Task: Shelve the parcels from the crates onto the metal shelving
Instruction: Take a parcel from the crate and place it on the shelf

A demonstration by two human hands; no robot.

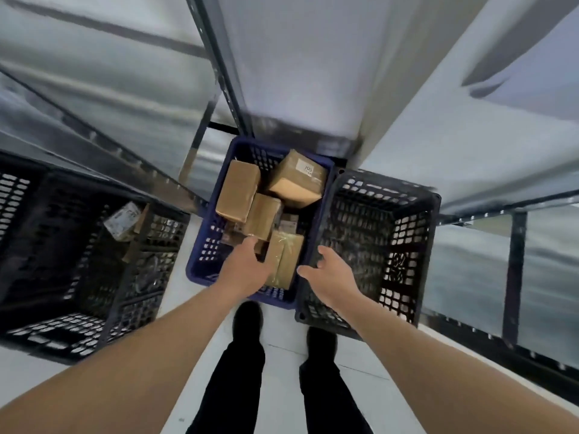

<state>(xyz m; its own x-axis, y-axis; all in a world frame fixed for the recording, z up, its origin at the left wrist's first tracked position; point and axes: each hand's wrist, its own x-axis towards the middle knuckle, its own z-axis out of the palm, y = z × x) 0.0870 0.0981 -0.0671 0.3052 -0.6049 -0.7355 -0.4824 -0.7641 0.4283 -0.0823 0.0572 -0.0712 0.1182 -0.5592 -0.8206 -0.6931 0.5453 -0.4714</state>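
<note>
Brown cardboard parcels lie jumbled in the blue crate (200, 261) on the floor, straight ahead of the person's feet. The left hand (246, 267) reaches down into the near end of the crate, its fingers hidden among the boxes, so whether it grips one I cannot tell. The right hand (330, 275) hovers just right of the tape-wrapped parcel (286, 258), fingers spread and relaxed, holding nothing.

The pile looks unstable. The labelled parcel (296, 180) at the far right sits tilted against its neighbours, and the long parcel (236, 195) at the far left leans over the middle parcel (263, 216). Pulling a lower box from the near end could likely let these slide or tip.

The tape on the near parcel looks glossy, so a one-handed lift may slip; the right hand would do well to support it.

An empty black crate (376, 245) touches the blue one on the right, and another black crate (78, 261) stands well apart on the left. The metal shelving (200, 42) rises close overhead, so a quick lift might knock a parcel against it.
</note>
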